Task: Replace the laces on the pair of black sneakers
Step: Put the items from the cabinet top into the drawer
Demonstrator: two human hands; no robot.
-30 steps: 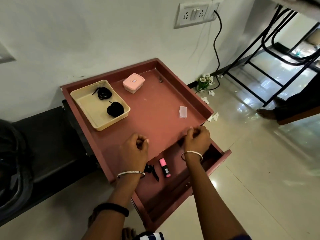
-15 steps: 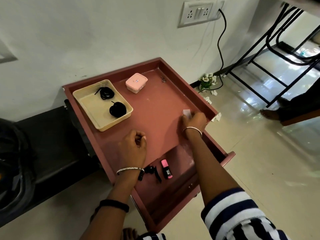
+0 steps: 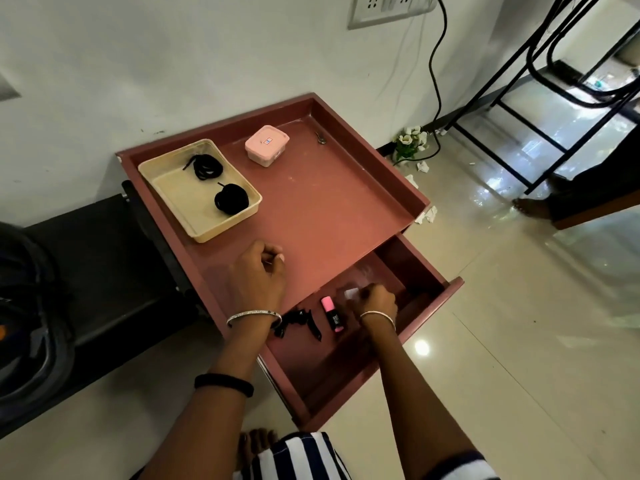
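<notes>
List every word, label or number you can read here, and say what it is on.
No text can be read for certain.
Pink box: sticker on the lid, too small to read.
Pink-and-black tube in the drawer: white print, too blurred.
White packet in the right hand: blurred, nothing legible.

Looks like a lived-in room of a home. Suggested by glossy cream floor tiles (image 3: 519,341), a white wall socket plate (image 3: 388,8) with a black cable (image 3: 437,81) trailing down the plain wall, a maroon drawer cabinet (image 3: 329,202), fallen artificial flowers (image 3: 410,140) by the skirting, and a bare foot (image 3: 530,207) beside black metal furniture legs (image 3: 512,64).
</notes>
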